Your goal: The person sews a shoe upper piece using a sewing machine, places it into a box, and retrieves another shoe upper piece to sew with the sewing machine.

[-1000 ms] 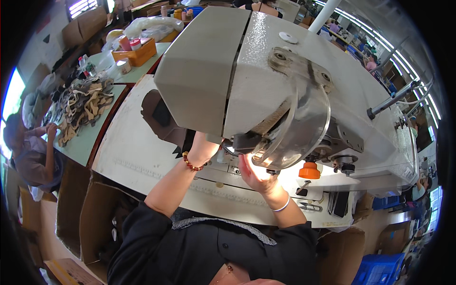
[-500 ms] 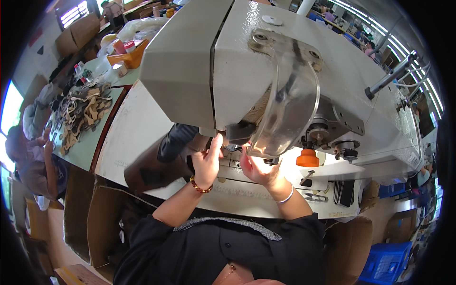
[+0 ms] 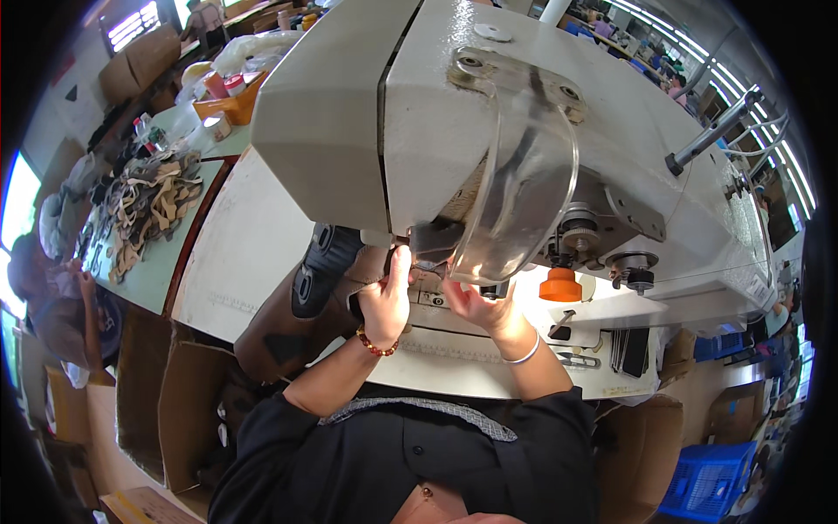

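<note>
A big pale sewing machine (image 3: 332,131) fills the middle, its clear guard (image 3: 524,183) hanging over the sewing spot. To the left of the needle area lies a brown work piece with black molded parts (image 3: 288,323), perhaps a boot upper. My left hand (image 3: 382,306), wearing a beaded bracelet, is closed on this piece's right end, thumb pointing up under the machine head. My right hand (image 3: 489,313), with a white bangle, is at the other side of the needle area with bent fingers. The guard partly covers its fingertips, so what they grip cannot be made out.
An orange knob (image 3: 559,285) hangs right of my hands. Thread snips (image 3: 578,360) and a dark stack of strips (image 3: 630,351) lie on the table's right. On a green table (image 3: 175,293) are cut scraps (image 3: 157,205); a person (image 3: 61,306) sits there. Cardboard boxes (image 3: 188,410) stand below.
The work piece has swung slightly, showing more of its black molded part beside the machine head. My hands stay near the needle area. The whole view has shifted a little.
</note>
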Tool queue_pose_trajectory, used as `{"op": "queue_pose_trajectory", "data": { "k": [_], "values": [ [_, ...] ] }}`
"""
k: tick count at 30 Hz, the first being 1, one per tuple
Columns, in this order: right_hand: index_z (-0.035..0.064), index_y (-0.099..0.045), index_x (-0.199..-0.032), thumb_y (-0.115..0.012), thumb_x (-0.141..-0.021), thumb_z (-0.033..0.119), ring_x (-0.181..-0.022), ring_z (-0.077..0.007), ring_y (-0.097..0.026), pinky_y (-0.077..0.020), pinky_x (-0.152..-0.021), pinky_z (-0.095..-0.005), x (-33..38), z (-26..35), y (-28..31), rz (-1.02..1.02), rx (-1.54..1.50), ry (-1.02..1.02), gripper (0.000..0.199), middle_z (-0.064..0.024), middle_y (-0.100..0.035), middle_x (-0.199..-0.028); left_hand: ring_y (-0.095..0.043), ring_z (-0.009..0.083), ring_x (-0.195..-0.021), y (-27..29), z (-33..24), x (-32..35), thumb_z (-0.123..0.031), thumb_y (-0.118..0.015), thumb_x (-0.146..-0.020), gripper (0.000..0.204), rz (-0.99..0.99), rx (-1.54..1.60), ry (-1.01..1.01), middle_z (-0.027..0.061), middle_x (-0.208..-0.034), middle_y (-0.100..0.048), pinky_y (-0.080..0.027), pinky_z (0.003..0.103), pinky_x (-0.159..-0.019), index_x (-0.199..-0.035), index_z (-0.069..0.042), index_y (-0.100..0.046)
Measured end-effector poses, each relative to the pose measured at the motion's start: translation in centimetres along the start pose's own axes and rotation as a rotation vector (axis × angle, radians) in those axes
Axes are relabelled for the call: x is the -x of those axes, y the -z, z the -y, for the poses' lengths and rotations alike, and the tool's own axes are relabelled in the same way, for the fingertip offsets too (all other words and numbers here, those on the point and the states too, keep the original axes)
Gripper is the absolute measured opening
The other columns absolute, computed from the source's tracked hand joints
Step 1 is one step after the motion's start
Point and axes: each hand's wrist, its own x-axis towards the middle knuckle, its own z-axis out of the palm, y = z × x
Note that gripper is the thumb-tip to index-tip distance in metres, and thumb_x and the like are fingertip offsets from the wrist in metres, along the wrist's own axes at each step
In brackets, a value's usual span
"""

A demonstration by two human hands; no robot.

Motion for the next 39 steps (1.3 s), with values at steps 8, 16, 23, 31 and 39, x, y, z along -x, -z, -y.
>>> {"op": "queue_pose_trajectory", "data": {
  "k": [8, 16, 23, 31, 39],
  "values": [
    [0.0098, -0.067, -0.086, -0.069, -0.069, 0.014, -0.062, -0.0201, -0.061, -0.0495, -0.056, -0.0344, 1.1, -1.4, -0.7, -0.035, 0.248, 0.134, 0.018, -0.0036, -0.061, -0.078, -0.057, 0.0091, -0.074, 0.5, 1.7, 0.3, -0.001, -0.058, -0.094, 0.004, 0.031, 0.027, -0.121, 0.0039, -0.086, -0.064, -0.046, 0.025, -0.067, -0.095, 0.0, -0.061],
    [0.0031, -0.067, -0.088, -0.071, -0.07, 0.0, -0.065, -0.0247, -0.064, -0.0513, -0.059, -0.0346, 1.6, -1.4, -1.1, -0.029, -0.038, -0.026, 0.019, -0.0067, -0.064, -0.08, -0.06, 0.0088, -0.087, 1.1, 0.9, 2.4, -0.015, -0.059, -0.097, 0.018, -0.02, -0.012, 0.092, 0.0044, -0.096, -0.065, -0.047, 0.024, -0.079, -0.095, 0.002, -0.065],
    [0.0017, -0.069, -0.095, -0.065, -0.076, -0.004, -0.071, -0.0259, -0.067, -0.0532, -0.066, -0.0325, -0.8, 1.7, 1.5, 0.026, 0.076, -0.084, 0.021, -0.011, -0.068, -0.082, -0.061, 0.0281, -0.083, 6.9, -15.1, 3.1, -0.024, -0.06, -0.095, 0.024, 1.381, -0.016, 0.003, 0.0111, -0.091, -0.062, -0.049, 0.036, -0.081, -0.087, -0.002, -0.064],
    [0.0036, -0.068, -0.103, -0.061, -0.068, -0.005, -0.088, -0.0275, -0.066, -0.0514, -0.075, -0.0356, -2.1, 3.8, 0.6, -0.016, 0.115, -0.041, 0.037, -0.0115, -0.068, -0.101, -0.052, 0.0233, -0.119, 12.5, -14.7, -11.9, -0.032, -0.051, -0.098, 0.054, 0.8, -0.981, -0.055, 0.017, -0.136, -0.05, -0.043, 0.034, -0.096, -0.143, -0.003, -0.04],
    [0.0013, -0.069, -0.096, -0.058, -0.07, -0.01, -0.096, -0.0307, -0.066, -0.0528, -0.084, -0.0387, -2.5, 1.5, 1.6, -0.021, 0.039, 0.006, 0.03, -0.0137, -0.07, -0.099, -0.059, 0.0392, -0.114, 10.0, -12.8, -5.0, -0.055, -0.048, -0.096, 0.091, 0.826, -1.03, 0.47, 0.0323, -0.126, -0.054, -0.041, 0.039, -0.102, -0.149, 0.007, -0.007]
  ]
}}
